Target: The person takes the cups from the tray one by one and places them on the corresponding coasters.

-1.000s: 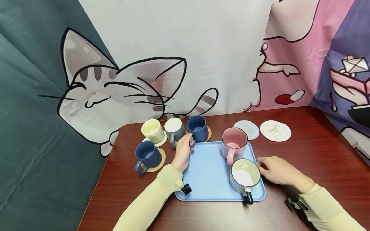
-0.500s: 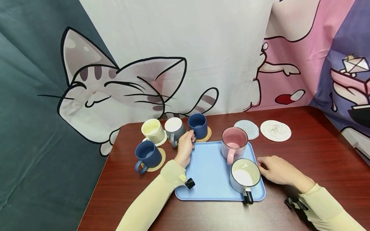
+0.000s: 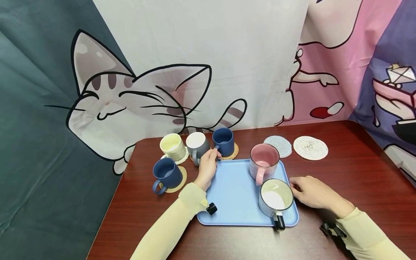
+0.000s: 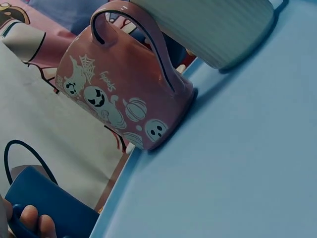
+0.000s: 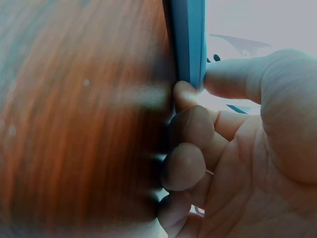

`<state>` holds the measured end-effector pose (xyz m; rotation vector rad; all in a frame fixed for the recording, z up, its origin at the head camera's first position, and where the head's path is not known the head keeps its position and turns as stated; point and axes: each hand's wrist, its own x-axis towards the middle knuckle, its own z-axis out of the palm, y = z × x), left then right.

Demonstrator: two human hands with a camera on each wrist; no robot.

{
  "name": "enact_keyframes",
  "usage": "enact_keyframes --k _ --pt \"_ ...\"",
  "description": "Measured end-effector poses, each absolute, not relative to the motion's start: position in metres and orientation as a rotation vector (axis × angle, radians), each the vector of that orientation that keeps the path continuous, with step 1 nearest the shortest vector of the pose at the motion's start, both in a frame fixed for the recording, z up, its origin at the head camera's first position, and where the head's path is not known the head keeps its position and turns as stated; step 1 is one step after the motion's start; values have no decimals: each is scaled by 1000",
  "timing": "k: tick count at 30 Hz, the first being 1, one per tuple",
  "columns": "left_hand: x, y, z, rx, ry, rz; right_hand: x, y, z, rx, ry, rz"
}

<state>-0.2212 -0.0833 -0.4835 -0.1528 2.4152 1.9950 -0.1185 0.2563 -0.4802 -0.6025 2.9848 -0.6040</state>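
My left hand [image 3: 207,167] grips the handle of a dark blue mug [image 3: 223,141] at the table's back, over a round woven coaster [image 3: 232,154]. In the left wrist view its fingers [image 4: 29,217] curl through that mug's handle. Thumb and fingers of my right hand [image 3: 313,191] pinch the right edge of a light blue tray [image 3: 232,195]; the right wrist view shows the tray's rim [image 5: 190,44] between them. On the tray's right side stand a pink mug [image 3: 264,162] with ghost and pumpkin prints and a white ribbed mug [image 3: 275,198] with a black-tipped handle.
Left of the tray, a second blue mug [image 3: 167,173], a pale yellow mug [image 3: 172,147] and a grey mug [image 3: 196,144] stand on coasters. Behind the tray's right corner lie a pale blue coaster [image 3: 278,146] and a white one [image 3: 310,148]. A printed curtain [image 3: 260,65] hangs behind the table.
My left hand has shifted the blue mug slightly away from me over its coaster, and more of that coaster shows in front. The right hand and the tray have stayed put.
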Motion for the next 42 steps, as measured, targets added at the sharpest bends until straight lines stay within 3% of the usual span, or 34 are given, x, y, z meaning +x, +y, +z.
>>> enact_keyframes --k 21,42 --pt "-192 -95 -478 -102 2371 2001 -118 256 -479 -601 2988 -596" --pt "-127 -147 -475 411 3088 1165 -119 257 -480 -605 2985 -603"
